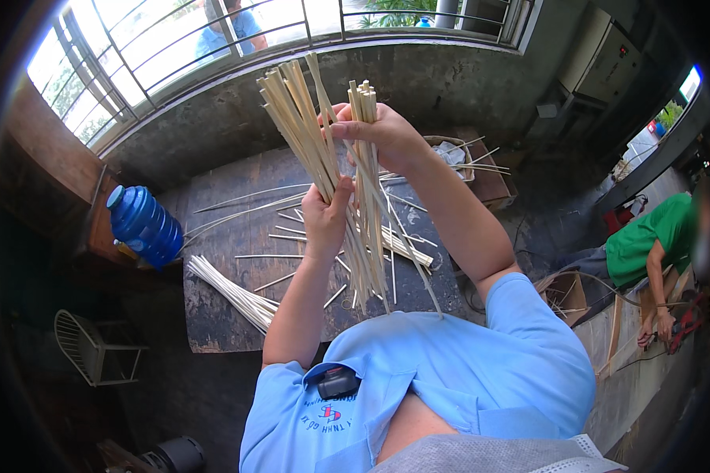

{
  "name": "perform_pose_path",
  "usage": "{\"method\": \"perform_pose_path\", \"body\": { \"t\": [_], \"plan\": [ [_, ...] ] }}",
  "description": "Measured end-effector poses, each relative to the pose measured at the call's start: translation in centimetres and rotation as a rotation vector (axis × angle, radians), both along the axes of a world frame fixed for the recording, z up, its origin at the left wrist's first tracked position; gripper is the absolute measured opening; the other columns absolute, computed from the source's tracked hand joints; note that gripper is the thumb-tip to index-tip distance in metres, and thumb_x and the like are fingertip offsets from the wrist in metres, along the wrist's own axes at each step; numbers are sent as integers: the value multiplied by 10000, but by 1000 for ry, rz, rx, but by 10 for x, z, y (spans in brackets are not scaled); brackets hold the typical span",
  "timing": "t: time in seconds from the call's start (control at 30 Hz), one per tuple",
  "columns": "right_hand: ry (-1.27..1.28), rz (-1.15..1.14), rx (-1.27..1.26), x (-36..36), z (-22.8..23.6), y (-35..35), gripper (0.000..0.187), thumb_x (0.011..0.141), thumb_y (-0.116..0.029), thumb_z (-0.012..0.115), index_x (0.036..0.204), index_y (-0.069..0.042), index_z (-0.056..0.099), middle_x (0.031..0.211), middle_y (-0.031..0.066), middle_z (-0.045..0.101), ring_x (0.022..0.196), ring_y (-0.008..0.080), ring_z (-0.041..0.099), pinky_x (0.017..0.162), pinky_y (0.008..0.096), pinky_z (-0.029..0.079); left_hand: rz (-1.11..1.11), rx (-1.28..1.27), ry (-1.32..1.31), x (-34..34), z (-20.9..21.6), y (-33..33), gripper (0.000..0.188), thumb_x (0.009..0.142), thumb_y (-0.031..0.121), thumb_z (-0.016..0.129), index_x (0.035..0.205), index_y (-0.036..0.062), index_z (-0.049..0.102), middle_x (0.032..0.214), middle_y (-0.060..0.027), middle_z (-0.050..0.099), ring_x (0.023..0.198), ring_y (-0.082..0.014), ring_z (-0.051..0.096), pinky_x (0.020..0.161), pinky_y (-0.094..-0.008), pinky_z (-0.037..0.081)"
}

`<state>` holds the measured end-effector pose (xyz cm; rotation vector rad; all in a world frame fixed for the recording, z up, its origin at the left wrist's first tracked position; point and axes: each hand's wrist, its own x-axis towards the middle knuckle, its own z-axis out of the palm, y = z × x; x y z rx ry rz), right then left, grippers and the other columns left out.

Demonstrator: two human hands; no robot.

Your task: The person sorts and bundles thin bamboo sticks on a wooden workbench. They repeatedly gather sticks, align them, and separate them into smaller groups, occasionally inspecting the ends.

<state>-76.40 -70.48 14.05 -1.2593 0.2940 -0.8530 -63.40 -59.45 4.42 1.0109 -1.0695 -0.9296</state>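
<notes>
My left hand (327,217) is wrapped round a bundle of long, thin pale wooden sticks (292,110), which fan out a little at the top and tilt left. Up and to the right of it, my right hand (383,135) grips a smaller, more upright bundle of similar sticks (363,169). One stick (317,83) stands apart between the two bundles, against the fingers of my right hand. The lower ends of both bundles cross each other in front of my chest. My right palm is partly hidden by the sticks.
On the dark worktable (213,325) lie a stick pile (233,293) and scattered loose sticks. A blue water jug (144,225) stands at the left, with a white chair (99,347) below. Behind is a box (489,177). A co-worker in green (647,240) works at the right.
</notes>
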Motion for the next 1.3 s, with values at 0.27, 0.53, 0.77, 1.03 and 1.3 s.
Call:
{"method": "perform_pose_path", "body": {
  "t": [0.27,0.53,0.77,1.03,1.3],
  "plan": [
    [-51,5,51,-20,5,-4,245,883,-209,811,937,-22,663,749,44,602,588,112,561,527,265,491,50,-58,160,3,16,5,260,1008,250,653,930,14,575,780,-54,604,785,-206,712,672,-331,641],
    [-117,12,72,-32,18,2,208,878,-147,805,906,-32,634,641,6,524,520,106,484,498,282,428,4,-79,328,20,24,12,176,965,137,698,942,45,549,696,-11,507,543,-98,518,473,-253,444],
    [-131,53,15,-32,20,9,155,901,-112,767,939,-2,664,646,37,563,502,111,489,492,288,428,-43,-17,243,13,42,19,163,926,89,736,956,31,587,657,-14,545,493,-94,508,465,-244,428],
    [-206,192,-15,-40,29,16,189,923,-91,727,1035,55,683,652,42,571,496,98,480,486,269,423,-83,-52,91,3,61,29,171,918,93,746,970,18,601,646,-18,550,495,-92,509,460,-243,414],
    [32,-183,-161,-73,48,-10,173,896,-108,758,989,10,672,674,24,569,496,61,465,464,228,391,279,-165,219,82,43,35,131,958,101,699,966,31,588,642,-4,512,488,-81,490,447,-224,384]
  ]
}}
